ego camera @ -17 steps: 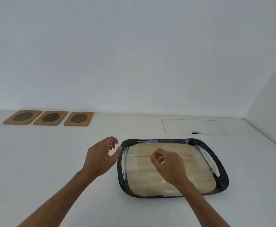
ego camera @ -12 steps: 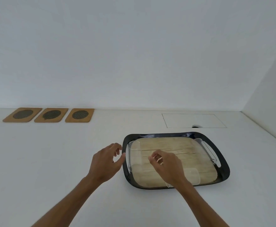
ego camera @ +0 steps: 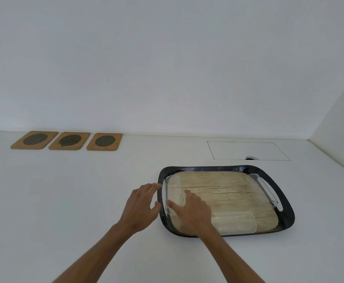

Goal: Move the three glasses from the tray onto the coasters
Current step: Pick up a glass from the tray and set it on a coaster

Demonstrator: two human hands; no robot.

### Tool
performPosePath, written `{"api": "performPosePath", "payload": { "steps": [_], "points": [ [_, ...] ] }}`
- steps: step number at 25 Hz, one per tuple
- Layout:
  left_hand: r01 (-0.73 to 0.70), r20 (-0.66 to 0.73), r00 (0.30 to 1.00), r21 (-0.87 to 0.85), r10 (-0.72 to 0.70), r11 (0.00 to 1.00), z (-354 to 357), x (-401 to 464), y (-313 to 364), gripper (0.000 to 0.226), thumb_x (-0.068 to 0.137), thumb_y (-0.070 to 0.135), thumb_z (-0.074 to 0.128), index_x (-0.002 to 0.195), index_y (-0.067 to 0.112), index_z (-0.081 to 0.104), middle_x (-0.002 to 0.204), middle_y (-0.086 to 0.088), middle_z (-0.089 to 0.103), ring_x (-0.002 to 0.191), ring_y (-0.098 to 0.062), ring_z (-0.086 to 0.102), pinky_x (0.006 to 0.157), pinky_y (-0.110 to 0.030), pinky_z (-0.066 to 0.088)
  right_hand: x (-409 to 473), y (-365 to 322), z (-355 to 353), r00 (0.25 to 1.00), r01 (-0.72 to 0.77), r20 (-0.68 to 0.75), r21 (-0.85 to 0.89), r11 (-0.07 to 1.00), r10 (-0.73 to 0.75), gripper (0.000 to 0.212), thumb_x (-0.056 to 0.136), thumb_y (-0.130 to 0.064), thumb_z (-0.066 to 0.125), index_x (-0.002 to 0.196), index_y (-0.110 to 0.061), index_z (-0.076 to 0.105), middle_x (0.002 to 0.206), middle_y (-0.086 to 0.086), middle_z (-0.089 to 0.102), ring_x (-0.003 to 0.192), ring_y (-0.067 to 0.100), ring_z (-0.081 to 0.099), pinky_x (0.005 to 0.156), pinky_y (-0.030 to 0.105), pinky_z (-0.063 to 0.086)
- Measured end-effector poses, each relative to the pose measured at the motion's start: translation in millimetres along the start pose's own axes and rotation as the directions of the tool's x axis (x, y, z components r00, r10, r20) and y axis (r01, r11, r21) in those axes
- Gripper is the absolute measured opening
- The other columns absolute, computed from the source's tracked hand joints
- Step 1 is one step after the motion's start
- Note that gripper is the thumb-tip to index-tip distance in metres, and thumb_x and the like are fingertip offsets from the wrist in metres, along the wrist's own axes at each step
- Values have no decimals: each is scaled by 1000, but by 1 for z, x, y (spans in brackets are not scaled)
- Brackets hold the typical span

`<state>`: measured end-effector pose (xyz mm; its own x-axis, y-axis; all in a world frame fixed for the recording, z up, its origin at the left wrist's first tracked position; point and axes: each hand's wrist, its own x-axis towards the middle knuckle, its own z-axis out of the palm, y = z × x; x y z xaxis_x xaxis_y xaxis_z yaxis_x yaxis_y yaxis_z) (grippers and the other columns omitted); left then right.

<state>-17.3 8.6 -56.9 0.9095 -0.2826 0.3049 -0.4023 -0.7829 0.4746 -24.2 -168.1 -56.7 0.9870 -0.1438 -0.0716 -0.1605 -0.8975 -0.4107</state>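
Observation:
A black-rimmed tray point(ego camera: 287, 209) with a wood-look floor holds three clear glasses lying on their sides. One glass point(ego camera: 172, 188) lies along the left edge, one point(ego camera: 266, 190) along the right edge, one point(ego camera: 235, 222) along the front. My left hand point(ego camera: 141, 205) is just outside the tray's left rim, fingers spread, fingertips near the left glass. My right hand point(ego camera: 191, 211) is over the tray with fingers stretched toward the left glass, thumb and forefinger at its side. Three wooden coasters point(ego camera: 34, 139) point(ego camera: 70, 140) point(ego camera: 105, 141) with dark round centres lie at the far left.
The white counter point(ego camera: 65, 201) meets a white wall behind and another wall at the right. A flush rectangular panel point(ego camera: 246, 150) with a small dark notch sits behind the tray.
Both hands have moved toward the left glass; my right hand slid left and opened out, and my left hand's fingers reached the tray's left rim.

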Motion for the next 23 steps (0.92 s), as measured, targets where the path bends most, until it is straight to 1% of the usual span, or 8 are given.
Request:
{"api": "performPosePath", "payload": {
  "steps": [2,4,7,11,13,16,20,23],
  "points": [
    [4,56,998,26,-6,1000,7,7,-2,60,82,41,35,136,20,48,141,0,53,132,-18,45,107,-35,33,2,-7,7,999,-41,-3,-13,999,41,85,81,-78,46,136,-13,48,127,6,64,116,29,63,93,41,48],
    [11,90,996,50,-16,999,15,14,-1,61,83,44,38,139,21,46,146,1,49,136,-18,39,110,-36,30,3,-8,11,997,-77,8,2,997,77,87,78,-79,48,135,-13,47,125,6,66,114,29,63,92,41,48],
    [-7,118,993,40,2,999,24,20,-1,57,84,29,51,141,25,43,149,2,44,139,-16,33,111,-36,27,6,-7,16,995,-91,37,32,995,90,88,78,-78,50,138,-13,43,121,7,68,111,28,65,91,40,49],
    [-85,252,965,68,65,994,32,27,-3,71,79,14,38,146,35,30,159,4,25,147,-18,14,118,-42,13,8,0,18,996,-81,-22,128,988,84,74,84,-67,51,136,-15,46,117,4,71,106,26,67,89,39,50],
    [-111,302,950,73,84,991,33,33,-1,77,77,11,37,148,39,23,162,7,15,149,-17,4,119,-45,3,9,4,13,993,-92,-48,199,976,104,71,83,-68,46,131,-16,52,111,2,72,100,23,68,87,38,53],
    [-146,319,941,75,115,986,32,44,3,80,82,14,46,148,44,13,162,12,7,149,-12,-5,117,-44,-8,12,7,-5,991,-99,-50,330,939,122,82,69,-77,32,123,-21,60,95,-2,74,86,17,69,83,38,57],
    [-195,265,948,42,177,980,26,62,17,82,85,36,63,149,41,13,157,19,14,145,-1,0,118,-40,-9,20,15,-38,992,-42,-96,357,933,81,67,80,-73,43,114,-21,68,90,-3,76,79,14,69,68,29,53],
    [-175,122,977,-3,174,985,25,73,30,76,80,43,68,144,39,28,151,14,38,141,-4,28,122,-45,11,26,16,-65,991,44,-134,383,923,8,58,87,-67,49,100,-16,76,85,-1,77,72,13,67,64,27,49]
  ]
}}
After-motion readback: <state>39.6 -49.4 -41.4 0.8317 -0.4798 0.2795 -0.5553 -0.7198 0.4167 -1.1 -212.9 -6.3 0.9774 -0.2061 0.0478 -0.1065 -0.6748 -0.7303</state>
